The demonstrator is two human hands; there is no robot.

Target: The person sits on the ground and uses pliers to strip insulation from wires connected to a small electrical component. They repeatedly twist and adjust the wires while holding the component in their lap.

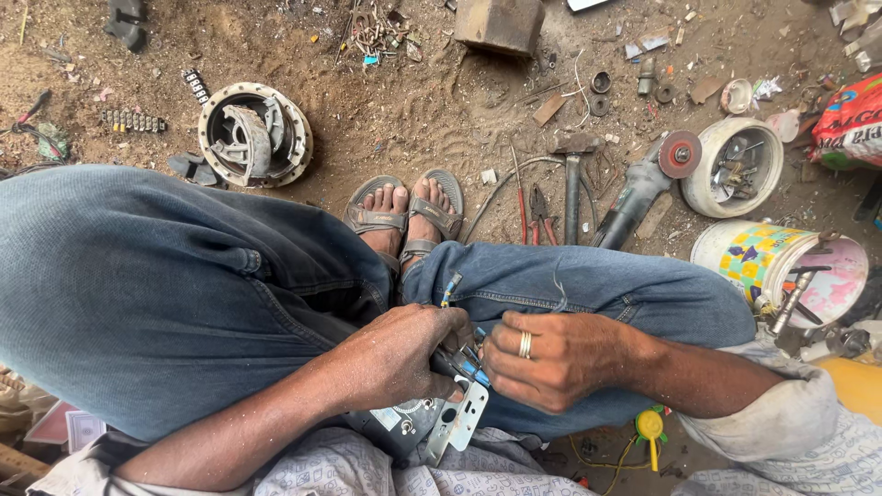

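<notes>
Head view, going left to right: a round metal motor housing [255, 134] lies on the dirt. In my lap, my left hand [397, 356] is clamped around a small metal electrical unit [439, 421] with a white bracket. My right hand [551, 360] pinches its thin blue wires [476, 367] between closed fingers. I judge the unit rigid and fairly light, best held by its body; the wires are soft and easily snapped. Farther right lie a hammer [573, 179], an angle grinder [643, 188] and a painted bucket [755, 257].
</notes>
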